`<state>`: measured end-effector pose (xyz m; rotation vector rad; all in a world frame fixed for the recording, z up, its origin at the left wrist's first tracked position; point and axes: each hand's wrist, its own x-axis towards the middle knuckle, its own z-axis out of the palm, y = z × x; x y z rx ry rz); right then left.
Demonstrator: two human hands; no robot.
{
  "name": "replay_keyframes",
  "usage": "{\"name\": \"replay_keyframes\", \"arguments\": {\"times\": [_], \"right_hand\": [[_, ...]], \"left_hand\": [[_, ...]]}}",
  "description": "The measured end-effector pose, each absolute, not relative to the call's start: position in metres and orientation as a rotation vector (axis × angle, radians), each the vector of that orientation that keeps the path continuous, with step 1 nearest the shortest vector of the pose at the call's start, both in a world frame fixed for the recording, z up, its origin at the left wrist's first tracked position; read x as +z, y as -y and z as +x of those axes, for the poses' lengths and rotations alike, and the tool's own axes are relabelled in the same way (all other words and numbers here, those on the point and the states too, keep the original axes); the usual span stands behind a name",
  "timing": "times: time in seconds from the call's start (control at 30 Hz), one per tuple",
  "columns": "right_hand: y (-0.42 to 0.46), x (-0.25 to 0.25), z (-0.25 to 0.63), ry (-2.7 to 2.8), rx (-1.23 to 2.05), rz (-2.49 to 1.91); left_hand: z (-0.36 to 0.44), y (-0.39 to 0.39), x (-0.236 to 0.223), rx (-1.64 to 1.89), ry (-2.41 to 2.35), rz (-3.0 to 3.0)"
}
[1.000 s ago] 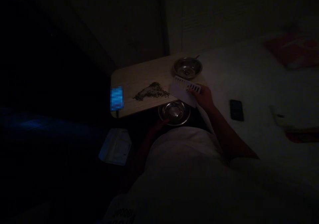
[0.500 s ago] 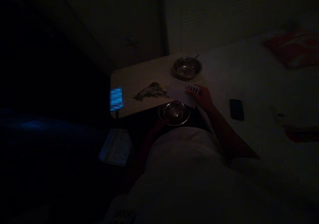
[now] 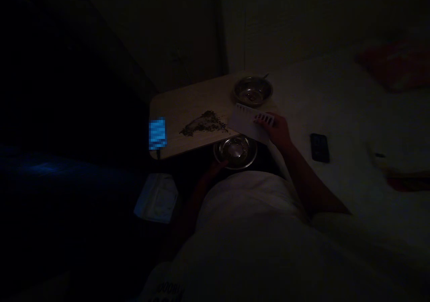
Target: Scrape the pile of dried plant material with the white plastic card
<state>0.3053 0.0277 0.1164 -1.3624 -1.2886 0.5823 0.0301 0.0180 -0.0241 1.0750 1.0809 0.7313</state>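
Note:
In dim light, my right hand [image 3: 277,128] is closed on a flat pale card [image 3: 247,123] with a row of slots along its edge. The card lies over the right part of the wooden table [image 3: 174,102]. My left hand [image 3: 220,165] grips the near left rim of a shiny metal bowl [image 3: 250,158], which is below the table's front edge. Small dark grains [image 3: 204,123] are spread in a loose pile on the tabletop, left of the card. A second metal bowl [image 3: 252,100] stands behind the card, with a handle poking past its rim.
A lit, blurred screen [image 3: 157,134] stands at the table's left end. Below it is a pale box-like container [image 3: 157,199]. To the right, a dark phone [image 3: 319,148] lies on a pale surface, with a red item [image 3: 399,64] farther back.
My right hand and the card have shifted slightly to the right, away from the grains. The left hand and the lower bowl stay about where they were.

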Motion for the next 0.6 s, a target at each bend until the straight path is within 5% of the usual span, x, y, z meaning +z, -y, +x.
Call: {"name": "replay_keyframes", "arguments": {"times": [0.6], "right_hand": [[-0.0227,0.1214,0.305,1.218,0.664,-1.331]], "left_hand": [[0.0321,-0.0182,-0.0234,0.781,-1.031,1.038]]}}
